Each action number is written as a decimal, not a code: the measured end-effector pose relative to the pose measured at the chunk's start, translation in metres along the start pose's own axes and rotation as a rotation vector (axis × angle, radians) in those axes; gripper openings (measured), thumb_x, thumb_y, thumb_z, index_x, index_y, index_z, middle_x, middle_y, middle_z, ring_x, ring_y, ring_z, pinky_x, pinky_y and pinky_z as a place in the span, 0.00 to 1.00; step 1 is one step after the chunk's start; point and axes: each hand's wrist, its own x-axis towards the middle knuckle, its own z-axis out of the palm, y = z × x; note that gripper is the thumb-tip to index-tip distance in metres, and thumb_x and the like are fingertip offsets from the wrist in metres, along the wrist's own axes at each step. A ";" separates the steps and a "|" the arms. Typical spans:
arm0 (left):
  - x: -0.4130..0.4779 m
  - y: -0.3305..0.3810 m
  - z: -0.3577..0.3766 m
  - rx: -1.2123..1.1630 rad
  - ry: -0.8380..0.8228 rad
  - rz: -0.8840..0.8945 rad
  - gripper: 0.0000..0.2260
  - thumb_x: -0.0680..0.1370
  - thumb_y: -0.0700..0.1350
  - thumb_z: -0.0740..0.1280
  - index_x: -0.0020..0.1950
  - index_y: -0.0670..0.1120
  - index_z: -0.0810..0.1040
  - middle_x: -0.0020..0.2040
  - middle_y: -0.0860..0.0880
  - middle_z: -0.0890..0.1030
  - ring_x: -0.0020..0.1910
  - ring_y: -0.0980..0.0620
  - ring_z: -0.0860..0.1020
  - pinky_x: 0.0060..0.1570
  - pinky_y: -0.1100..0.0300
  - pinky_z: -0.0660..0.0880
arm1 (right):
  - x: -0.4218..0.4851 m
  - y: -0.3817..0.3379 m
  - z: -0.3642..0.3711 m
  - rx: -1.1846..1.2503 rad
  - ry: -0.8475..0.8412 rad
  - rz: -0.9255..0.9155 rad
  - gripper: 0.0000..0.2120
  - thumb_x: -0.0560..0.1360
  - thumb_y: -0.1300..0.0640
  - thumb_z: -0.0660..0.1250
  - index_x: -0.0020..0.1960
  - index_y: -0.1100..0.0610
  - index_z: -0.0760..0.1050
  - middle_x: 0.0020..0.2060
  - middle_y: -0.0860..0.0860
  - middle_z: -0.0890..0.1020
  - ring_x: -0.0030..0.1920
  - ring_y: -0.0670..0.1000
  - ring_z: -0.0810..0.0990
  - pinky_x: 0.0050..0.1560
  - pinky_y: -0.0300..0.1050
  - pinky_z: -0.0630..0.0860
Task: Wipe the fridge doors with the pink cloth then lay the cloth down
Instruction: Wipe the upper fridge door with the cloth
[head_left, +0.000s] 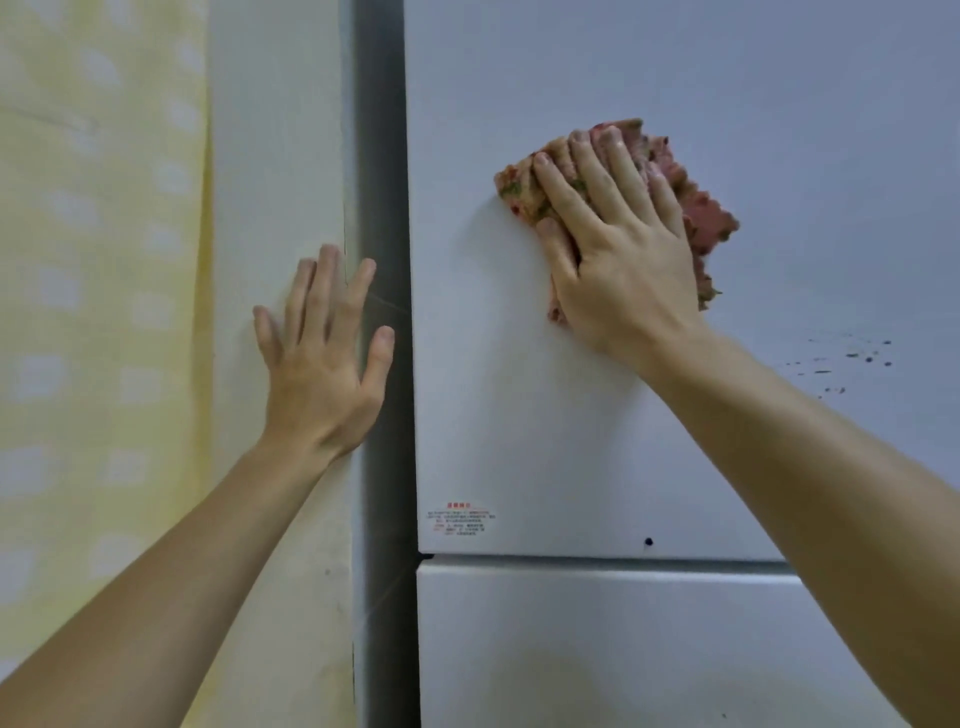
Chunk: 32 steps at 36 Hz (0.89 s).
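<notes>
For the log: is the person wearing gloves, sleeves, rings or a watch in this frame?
No. The left hand and right hand are ungloved, with no rings visible. The left forearm and right forearm show no sleeve, watch or bracelet up to the frame edge. Nails are short and unpainted.

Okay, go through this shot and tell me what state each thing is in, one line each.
Right hand: fingers straight, pressing the pink cloth on the upper door.
Left hand: fingers spread, flat against the wall beside the fridge.
Pink cloth: bunched, pinned to the door under the right hand.
Upper fridge door: closed, dark specks still at right.
Lower fridge door: closed.
Sticker: stuck at the upper door's lower left corner.
</notes>
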 end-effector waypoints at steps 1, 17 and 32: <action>0.001 0.000 0.000 -0.004 0.009 -0.006 0.29 0.84 0.57 0.52 0.85 0.57 0.52 0.86 0.52 0.49 0.85 0.52 0.45 0.79 0.32 0.42 | 0.003 -0.002 0.000 0.000 0.006 -0.016 0.25 0.87 0.44 0.48 0.83 0.44 0.59 0.84 0.49 0.59 0.85 0.52 0.52 0.83 0.50 0.43; -0.002 -0.014 -0.008 -0.081 0.031 -0.017 0.29 0.84 0.50 0.51 0.86 0.52 0.53 0.86 0.53 0.54 0.84 0.56 0.49 0.82 0.42 0.44 | -0.066 -0.072 0.020 0.002 -0.235 -0.288 0.27 0.88 0.43 0.44 0.85 0.48 0.54 0.85 0.49 0.53 0.85 0.52 0.46 0.84 0.57 0.47; -0.003 -0.021 0.002 -0.105 0.084 0.016 0.30 0.81 0.49 0.53 0.85 0.52 0.56 0.85 0.53 0.56 0.84 0.54 0.51 0.81 0.39 0.45 | -0.019 -0.073 0.028 -0.105 -0.114 -0.275 0.26 0.86 0.39 0.51 0.83 0.44 0.62 0.84 0.51 0.60 0.85 0.57 0.51 0.83 0.60 0.47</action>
